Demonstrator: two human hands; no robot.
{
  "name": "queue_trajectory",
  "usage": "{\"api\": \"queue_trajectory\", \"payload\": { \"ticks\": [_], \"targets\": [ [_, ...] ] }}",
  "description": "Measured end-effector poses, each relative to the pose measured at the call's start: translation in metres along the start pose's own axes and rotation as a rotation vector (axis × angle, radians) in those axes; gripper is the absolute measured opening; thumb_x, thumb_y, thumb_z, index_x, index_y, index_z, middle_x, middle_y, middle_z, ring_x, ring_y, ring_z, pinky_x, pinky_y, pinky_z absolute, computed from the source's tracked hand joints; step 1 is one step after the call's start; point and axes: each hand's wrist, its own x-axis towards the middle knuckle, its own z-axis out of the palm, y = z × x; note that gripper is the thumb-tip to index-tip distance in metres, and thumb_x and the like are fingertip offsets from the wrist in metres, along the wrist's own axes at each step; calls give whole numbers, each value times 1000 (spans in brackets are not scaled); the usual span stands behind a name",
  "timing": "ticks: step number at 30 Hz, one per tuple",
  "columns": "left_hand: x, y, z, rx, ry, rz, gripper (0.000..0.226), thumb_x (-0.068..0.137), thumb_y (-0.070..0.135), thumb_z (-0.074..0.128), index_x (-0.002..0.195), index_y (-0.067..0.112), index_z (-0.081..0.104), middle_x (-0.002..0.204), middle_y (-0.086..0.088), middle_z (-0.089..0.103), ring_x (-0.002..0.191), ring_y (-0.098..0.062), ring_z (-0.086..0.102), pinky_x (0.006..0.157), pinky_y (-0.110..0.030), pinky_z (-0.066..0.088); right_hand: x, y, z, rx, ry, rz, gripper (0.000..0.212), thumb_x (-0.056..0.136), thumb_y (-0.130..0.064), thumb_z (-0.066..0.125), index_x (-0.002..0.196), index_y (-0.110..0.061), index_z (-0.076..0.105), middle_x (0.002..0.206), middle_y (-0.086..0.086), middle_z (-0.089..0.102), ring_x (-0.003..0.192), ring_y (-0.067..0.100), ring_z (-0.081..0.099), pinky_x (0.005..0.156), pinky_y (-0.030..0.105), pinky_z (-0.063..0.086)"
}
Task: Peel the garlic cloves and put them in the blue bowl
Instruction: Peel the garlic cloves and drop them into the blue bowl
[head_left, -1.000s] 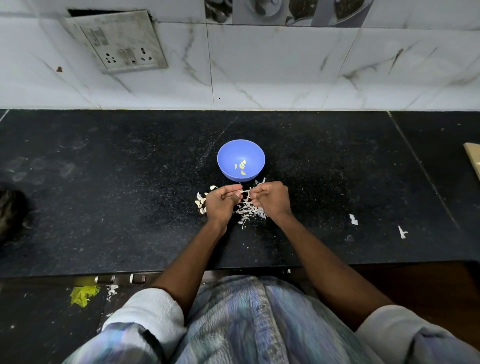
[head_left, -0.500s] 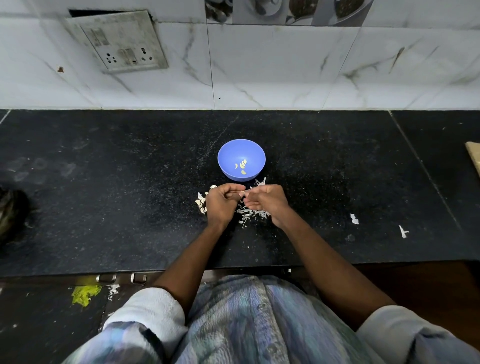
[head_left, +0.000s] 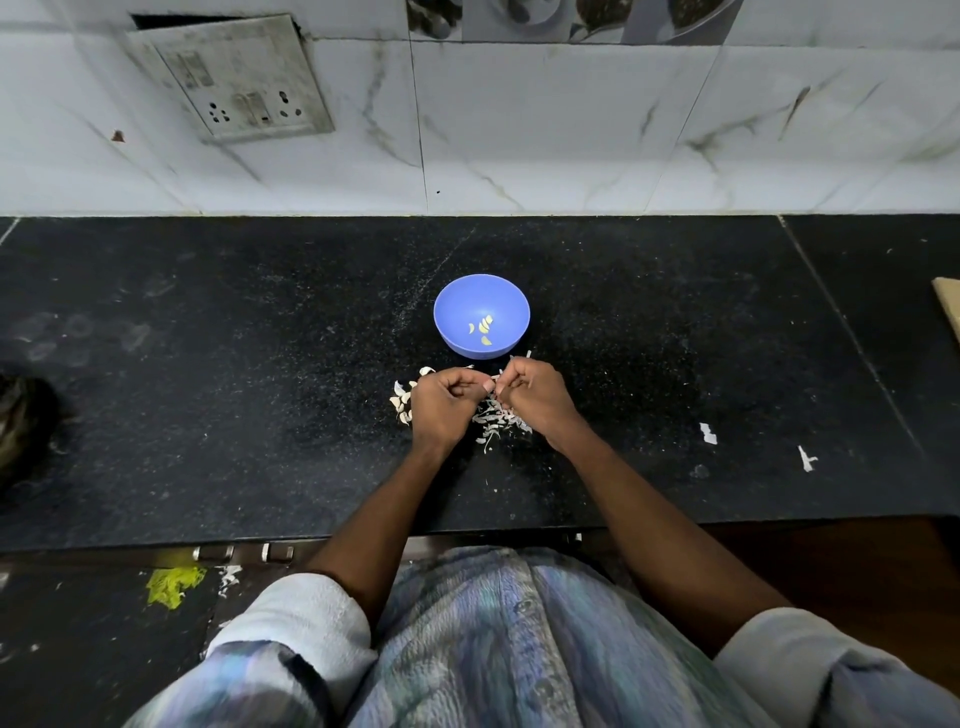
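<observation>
Peeling just in front of the blue bowl (head_left: 457, 306)

Both the left hand (head_left: 439, 408) and right hand (head_left: 530, 397) curl, fingertips together, apparently pinching a hidden garlic clove; it may slip into the peel scraps (head_left: 501, 423) below, or skin may reach the bowl.

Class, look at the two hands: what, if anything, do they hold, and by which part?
The left hand and right hand pinch something small between their fingertips, probably a garlic clove; it is too hidden to tell which part.
</observation>
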Motion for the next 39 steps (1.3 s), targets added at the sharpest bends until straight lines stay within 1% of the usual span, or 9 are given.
{"api": "queue_trajectory", "payload": {
  "ticks": [8, 13, 15, 17, 21, 24, 29, 34, 39],
  "targets": [
    [4, -1, 4, 25, 25, -152, 13, 97, 18, 76, 86, 12, 81, 65, 5, 70, 57, -6, 56, 61, -24, 49, 2, 2, -1, 29, -22, -92, 12, 88, -1, 70, 80, -7, 64, 65, 0, 58, 60, 6, 47, 57, 24, 41],
    [8, 18, 16, -415, 51, -659, 25, 104, 9, 63, 79, 7, 67, 70, -4, 63, 58, -10, 55, 52, -20, 53, 7, 6, 2, -237, 71, -296, 27, 86, 2, 70, 75, -20, 58, 70, -13, 62, 63, 3, 51, 63, 32, 47],
    [9, 20, 20, -536, 80, -743, 22, 104, 3, 60, 82, 6, 65, 74, -4, 65, 62, -9, 58, 52, -17, 56, 8, 8, 1, -247, 69, -325, 31, 85, 5, 68, 74, -21, 57, 70, -13, 61, 65, 3, 52, 63, 33, 46],
    [8, 17, 22, -437, 61, -601, 24, 104, 0, 60, 83, 6, 69, 72, -4, 66, 61, -10, 58, 55, -17, 56, 8, 9, 1, -177, 52, -273, 27, 85, 2, 69, 74, -20, 58, 66, -15, 60, 62, 4, 50, 61, 32, 46],
    [7, 5, 12, 61, 18, -25, 21, 100, 0, 64, 86, 13, 74, 72, 0, 72, 62, -3, 62, 65, -19, 52, 5, 3, 0, 288, -58, 53, 21, 91, 8, 61, 78, -9, 63, 75, 1, 63, 64, 11, 54, 59, 24, 44],
    [11, 4, 8, 175, 31, 174, 14, 96, -2, 68, 91, 9, 76, 82, 2, 75, 73, -2, 66, 72, -17, 52, 4, -3, -5, 616, -189, 250, 24, 94, 14, 53, 83, -6, 60, 74, 10, 60, 66, 16, 55, 59, 22, 47],
    [10, 7, 14, -101, 14, 19, 25, 96, -9, 67, 97, 15, 75, 86, 0, 76, 76, -7, 68, 76, -23, 57, 7, -4, -6, 772, -245, 402, 25, 100, 10, 49, 86, -9, 58, 69, 7, 63, 68, 15, 55, 59, 19, 50],
    [8, 18, 16, -570, 13, -385, 23, 98, -11, 62, 104, 9, 72, 78, -4, 75, 72, -15, 68, 70, -21, 59, 3, -1, -7, 606, -187, 205, 24, 96, 16, 52, 87, -4, 61, 75, 11, 62, 64, 15, 58, 62, 23, 49],
    [7, 11, 11, -469, 49, -284, 25, 93, -10, 71, 111, 8, 75, 92, -6, 78, 80, -9, 72, 77, -20, 59, 1, 0, -12, 352, -76, 144, 12, 92, 11, 59, 100, 9, 68, 80, 15, 72, 65, 14, 66, 60, 20, 52]
  ]
}}
